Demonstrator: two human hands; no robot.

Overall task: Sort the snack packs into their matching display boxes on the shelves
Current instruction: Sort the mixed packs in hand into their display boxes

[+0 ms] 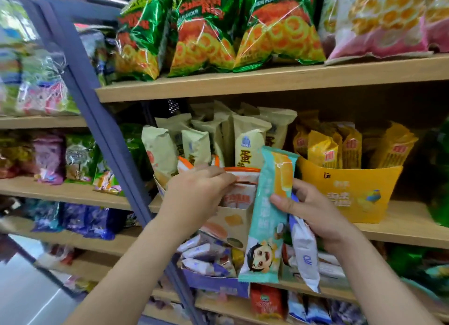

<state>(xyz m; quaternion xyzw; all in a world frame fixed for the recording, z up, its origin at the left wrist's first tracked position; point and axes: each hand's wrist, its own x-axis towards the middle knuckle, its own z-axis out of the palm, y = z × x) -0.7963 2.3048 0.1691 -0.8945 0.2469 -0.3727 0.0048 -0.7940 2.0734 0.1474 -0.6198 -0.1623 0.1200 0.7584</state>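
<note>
left hand [196, 191] pinches an orange-edged pack [243, 176] at the front of the cream display box [230, 222], middle shelf [401, 227]
right hand [313, 210] grips a teal pack [269, 218] plus a white-blue pack [305, 249], just in front of the box. suggest: pinch on the top seam, move it straight vertical so neighbours don't shift, teal pack clear of the box mouth.

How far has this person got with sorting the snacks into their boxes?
Seemingly done: the yellow box holds only yellow packs. In hand: the left hand pinches an orange-edged pack at the cream box; the right hand grips a teal pack and a white pack. Left: those two need their boxes.
</note>
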